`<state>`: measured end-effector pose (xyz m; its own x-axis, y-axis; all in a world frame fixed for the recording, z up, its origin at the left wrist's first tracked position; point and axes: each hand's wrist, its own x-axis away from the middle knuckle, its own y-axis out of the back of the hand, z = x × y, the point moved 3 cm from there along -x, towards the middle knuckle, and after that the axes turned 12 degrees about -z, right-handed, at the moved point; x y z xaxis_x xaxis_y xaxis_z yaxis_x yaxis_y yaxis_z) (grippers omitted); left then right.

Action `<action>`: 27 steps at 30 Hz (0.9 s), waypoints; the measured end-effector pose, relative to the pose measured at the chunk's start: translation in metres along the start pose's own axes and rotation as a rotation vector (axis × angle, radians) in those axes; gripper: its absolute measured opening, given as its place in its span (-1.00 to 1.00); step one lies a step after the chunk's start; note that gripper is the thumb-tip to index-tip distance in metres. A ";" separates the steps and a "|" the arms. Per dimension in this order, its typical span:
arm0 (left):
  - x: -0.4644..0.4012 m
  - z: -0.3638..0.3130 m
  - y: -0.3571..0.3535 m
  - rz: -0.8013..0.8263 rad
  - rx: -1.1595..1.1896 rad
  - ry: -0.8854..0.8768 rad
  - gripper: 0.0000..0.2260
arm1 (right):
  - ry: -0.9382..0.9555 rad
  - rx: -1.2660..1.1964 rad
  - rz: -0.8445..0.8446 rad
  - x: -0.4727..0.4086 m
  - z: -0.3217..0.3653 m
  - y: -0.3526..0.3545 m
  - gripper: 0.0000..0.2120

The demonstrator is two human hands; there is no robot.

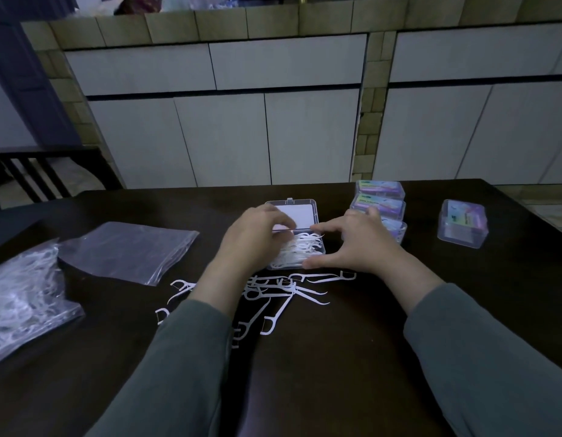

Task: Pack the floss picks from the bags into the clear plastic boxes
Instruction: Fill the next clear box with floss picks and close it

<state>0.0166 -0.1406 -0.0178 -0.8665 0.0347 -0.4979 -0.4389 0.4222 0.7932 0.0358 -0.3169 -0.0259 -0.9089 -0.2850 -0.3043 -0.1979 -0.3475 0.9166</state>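
Table, dark and wide, fills the lower half of the frame, with pale cabinet doors across the upper half. At the left edge lies a bag stuffed with white floss picks, and just right of it a flat, seemingly empty clear bag. Grey sleeves rise from the bottom edge toward the centre. There the left hand hangs over the open clear box, fingers curled down at the hinge line over the picks inside; whether it pinches one I cannot tell. The right hand is spread wide, index fingertip touching the box's right edge at the hinge and thumb at its near right corner. The box's raised lid sits behind the fingers. Right of centre, a row of closed boxes with purple labels stands partly behind the right hand, and a single closed box sits farther right. Loose floss picks are scattered on the table just below the open box, between the wrists.
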 end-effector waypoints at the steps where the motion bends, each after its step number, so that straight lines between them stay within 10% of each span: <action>1: 0.000 -0.003 -0.002 0.022 0.025 -0.038 -0.81 | 0.007 -0.002 -0.005 0.000 0.000 0.000 -0.24; 16: 0.011 -0.001 0.031 0.070 0.190 0.060 -0.91 | 0.039 0.136 -0.080 0.006 0.008 0.014 -0.12; 20: 0.024 0.000 0.041 0.250 0.164 0.152 -0.77 | -0.016 0.054 -0.047 0.019 0.022 0.034 -0.42; 27: 0.039 0.000 0.037 0.419 0.059 0.235 -0.40 | -0.026 0.172 0.212 0.037 0.038 0.021 -0.33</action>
<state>-0.0337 -0.1230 -0.0078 -0.9991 0.0100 -0.0418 -0.0323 0.4661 0.8841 -0.0161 -0.3007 -0.0083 -0.9454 -0.3114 -0.0960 -0.0594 -0.1251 0.9904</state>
